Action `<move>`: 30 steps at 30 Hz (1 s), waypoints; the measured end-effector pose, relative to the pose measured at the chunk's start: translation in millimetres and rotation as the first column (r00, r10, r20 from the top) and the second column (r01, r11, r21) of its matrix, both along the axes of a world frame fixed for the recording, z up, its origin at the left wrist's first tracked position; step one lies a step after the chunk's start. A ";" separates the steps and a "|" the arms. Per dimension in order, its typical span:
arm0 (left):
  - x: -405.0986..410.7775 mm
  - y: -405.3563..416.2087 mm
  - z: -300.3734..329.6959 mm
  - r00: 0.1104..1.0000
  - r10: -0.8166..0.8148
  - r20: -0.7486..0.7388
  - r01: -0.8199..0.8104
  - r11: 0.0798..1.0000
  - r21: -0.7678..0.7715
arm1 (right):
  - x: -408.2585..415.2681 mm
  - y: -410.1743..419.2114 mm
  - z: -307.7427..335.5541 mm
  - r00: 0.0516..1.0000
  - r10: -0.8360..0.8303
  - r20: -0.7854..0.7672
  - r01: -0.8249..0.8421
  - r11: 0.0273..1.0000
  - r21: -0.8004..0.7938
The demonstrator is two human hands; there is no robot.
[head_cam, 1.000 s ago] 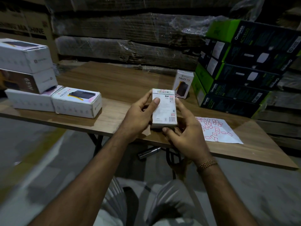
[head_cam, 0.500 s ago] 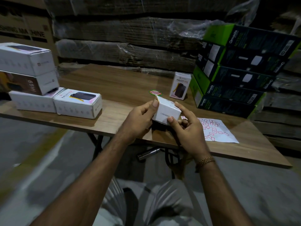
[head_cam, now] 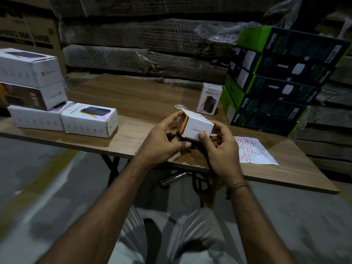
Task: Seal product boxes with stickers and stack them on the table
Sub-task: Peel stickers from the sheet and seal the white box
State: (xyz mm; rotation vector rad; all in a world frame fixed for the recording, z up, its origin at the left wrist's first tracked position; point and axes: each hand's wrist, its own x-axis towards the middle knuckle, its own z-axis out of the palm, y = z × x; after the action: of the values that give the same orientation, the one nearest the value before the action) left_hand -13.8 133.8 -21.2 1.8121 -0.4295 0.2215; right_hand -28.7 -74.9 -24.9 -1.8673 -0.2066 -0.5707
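A small white product box [head_cam: 198,127] is held just above the front edge of the wooden table [head_cam: 133,103], its white end face turned toward me. My left hand [head_cam: 165,140] grips its left side, fingers over the top and thumb underneath. My right hand [head_cam: 219,145] holds the right side with its thumb pressed on the end face. To the right lies a white sticker sheet [head_cam: 253,151] with several red-edged stickers. A stack of white product boxes [head_cam: 34,92] stands at the table's left.
Another white product box [head_cam: 209,100] stands upright behind my hands, beside a round green and red sticker [head_cam: 180,107]. Green and black boxes [head_cam: 276,88] are piled at the right. Wrapped cardboard fills the wall behind. My knees sit below the table edge.
The box has been tipped from showing its long printed back face to showing its short end face. Both hands shifted their grip around it and stayed in place.
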 end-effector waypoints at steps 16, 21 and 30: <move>-4.6 -12.1 8.6 0.977 0.200 0.069 -0.211 0.930 0.299 | -10.7 -38.1 2.8 0.962 -0.263 0.070 0.271 0.952 -0.141; -3.1 -14.1 5.8 0.974 0.204 0.093 -0.223 0.927 0.301 | -14.7 -108.4 -2.5 0.834 -0.552 0.007 0.533 0.801 -0.274; -5.3 -16.2 5.4 0.970 0.213 0.114 -0.239 0.919 0.315 | -2.4 -159.9 2.3 0.819 -0.574 0.014 0.468 0.653 -0.596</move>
State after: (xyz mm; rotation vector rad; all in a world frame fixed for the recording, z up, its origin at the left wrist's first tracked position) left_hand -19.1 117.6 -15.8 2.1880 -0.3226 0.4013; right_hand -31.2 -234.8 -22.6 -2.5944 0.3474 -0.7889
